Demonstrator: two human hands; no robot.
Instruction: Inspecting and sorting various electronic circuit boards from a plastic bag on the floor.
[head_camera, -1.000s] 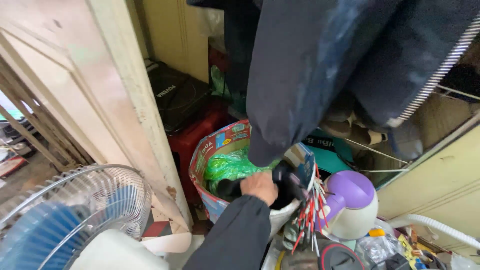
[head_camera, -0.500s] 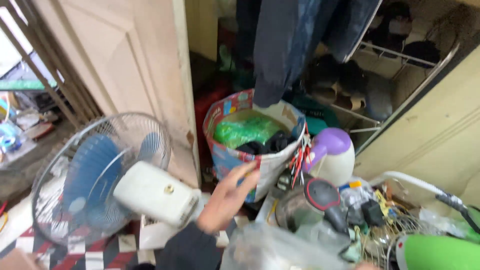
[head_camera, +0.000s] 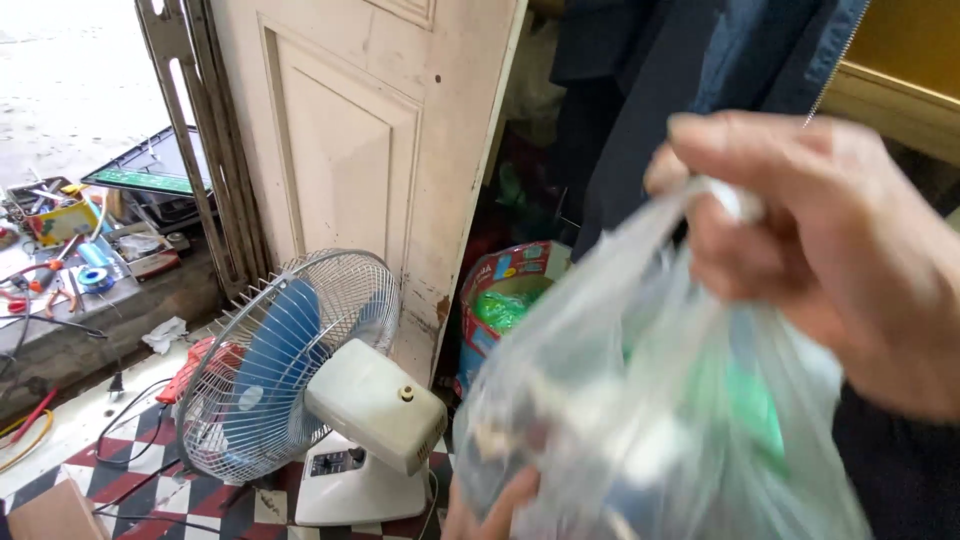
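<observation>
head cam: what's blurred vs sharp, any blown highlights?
Head view: the right hand and the clear plastic bag it grips are close and motion-blurred, its contents unreadable; left hand under the bag, soft too. The table fan and the cream door are sharp. Daylight top left is overexposed.

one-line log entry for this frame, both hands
right hand: grips top of clear plastic bag | left hand: under bag | nearby: desk fan

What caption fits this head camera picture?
Right hand lifts a clear plastic bag, left hand beneath, beside a white table fan.
</observation>
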